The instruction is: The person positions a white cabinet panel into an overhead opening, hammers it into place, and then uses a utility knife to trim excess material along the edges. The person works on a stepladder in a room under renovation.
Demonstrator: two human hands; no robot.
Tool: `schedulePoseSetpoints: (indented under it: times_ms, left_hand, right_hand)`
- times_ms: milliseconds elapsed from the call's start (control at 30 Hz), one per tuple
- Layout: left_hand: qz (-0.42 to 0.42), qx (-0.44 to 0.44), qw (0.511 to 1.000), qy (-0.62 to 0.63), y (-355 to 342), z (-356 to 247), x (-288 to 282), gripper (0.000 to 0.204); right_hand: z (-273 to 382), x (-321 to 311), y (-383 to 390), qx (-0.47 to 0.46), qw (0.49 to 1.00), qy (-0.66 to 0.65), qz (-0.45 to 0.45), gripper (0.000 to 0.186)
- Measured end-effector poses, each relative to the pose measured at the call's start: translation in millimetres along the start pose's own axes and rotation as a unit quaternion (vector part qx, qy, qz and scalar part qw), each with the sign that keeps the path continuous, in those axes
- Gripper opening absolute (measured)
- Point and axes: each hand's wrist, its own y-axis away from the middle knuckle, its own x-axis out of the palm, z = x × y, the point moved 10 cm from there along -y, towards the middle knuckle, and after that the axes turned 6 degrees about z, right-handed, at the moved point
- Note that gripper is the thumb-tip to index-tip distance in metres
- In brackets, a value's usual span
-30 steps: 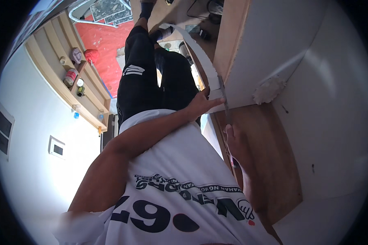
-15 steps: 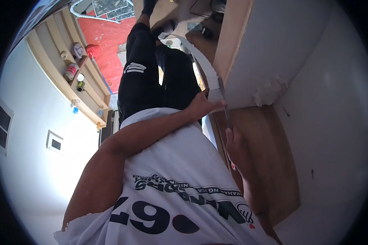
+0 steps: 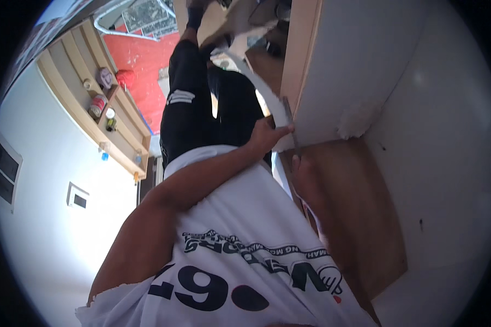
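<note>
The left fingers [image 3: 283, 131] pinch a curved, white strip [image 3: 277, 110]; the right fingers [image 3: 297, 162] clasp a slim, flat grey blade [image 3: 295, 144].

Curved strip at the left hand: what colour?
White; the curved strip shows in the head view.

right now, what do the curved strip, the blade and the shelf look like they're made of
Strip: matte white, perhaps thick paper or thin plastic, since it bends in a long curve; I can't tell which. Blade: probably metal, being dull grey, thin and straight. Shelf: likely wood or plywood, with pale, unpainted-looking tan boards.
</note>
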Motion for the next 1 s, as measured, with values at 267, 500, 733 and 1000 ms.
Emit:
schedulePoseSetpoints:
  times_ms: [267,500,733,1000]
  left_hand:
    - [0.065,0.067,0.995,-0.038,16,-19,25,0.064]
    - [0.082,0.04,0.99,-0.106,22,-5,25,0.058]
    - [0.018,-0.034,0.999,0.001,3,6,15,0.047]
    - [0.127,0.011,0.991,-0.045,16,3,36,0.06]
  right_hand:
    - [11,-26,31,-0.097,0.989,-0.045,-0.103,0.041]
    - [-15,3,34,-0.05,0.998,-0.002,-0.03,0.039]
    - [-11,3,-18,-0.015,1.0,-0.005,0.024,0.041]
    - [2,-20,24,-0.016,0.998,-0.034,0.052,0.039]
